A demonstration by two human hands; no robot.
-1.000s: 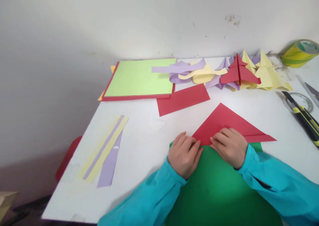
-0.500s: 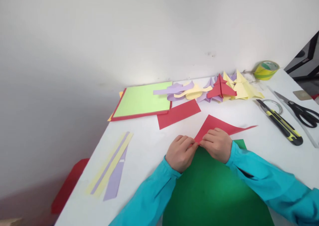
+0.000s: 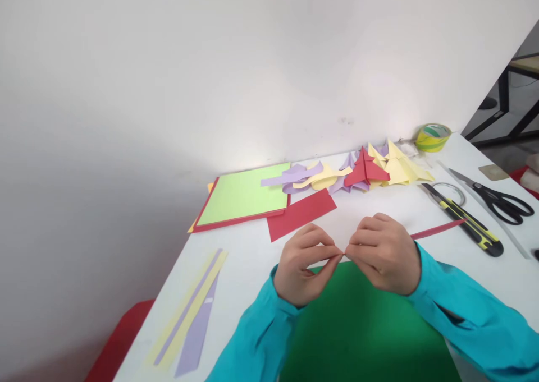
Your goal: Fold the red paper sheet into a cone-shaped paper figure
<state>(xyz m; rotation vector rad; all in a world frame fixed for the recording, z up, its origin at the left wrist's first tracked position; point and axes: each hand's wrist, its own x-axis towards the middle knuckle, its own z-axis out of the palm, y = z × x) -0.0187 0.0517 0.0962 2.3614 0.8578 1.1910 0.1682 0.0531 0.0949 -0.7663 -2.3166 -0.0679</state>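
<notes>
My left hand (image 3: 302, 265) and my right hand (image 3: 384, 253) meet above a green sheet (image 3: 362, 326) on the white table (image 3: 248, 253). Both pinch one corner of a folded red paper triangle (image 3: 438, 229), lifted off the table and seen almost edge-on, so only a thin red sliver shows to the right of my right hand. The fingertips of the two hands touch at the pinch. Turquoise sleeves cover both forearms.
A red rectangle (image 3: 301, 213) lies behind my hands, beside a light-green sheet stack (image 3: 244, 194). Purple and yellow strips and folded shapes (image 3: 370, 169) line the wall. A utility knife (image 3: 463, 225), scissors (image 3: 497, 199) and a tape roll (image 3: 433, 137) lie right. Yellow and purple strips (image 3: 191, 314) lie left.
The red triangle lay flat under my pressing fingers; both hands have pinched its near corner and lifted it off the green sheet, tilting it edge-on. The camera view has risen.
</notes>
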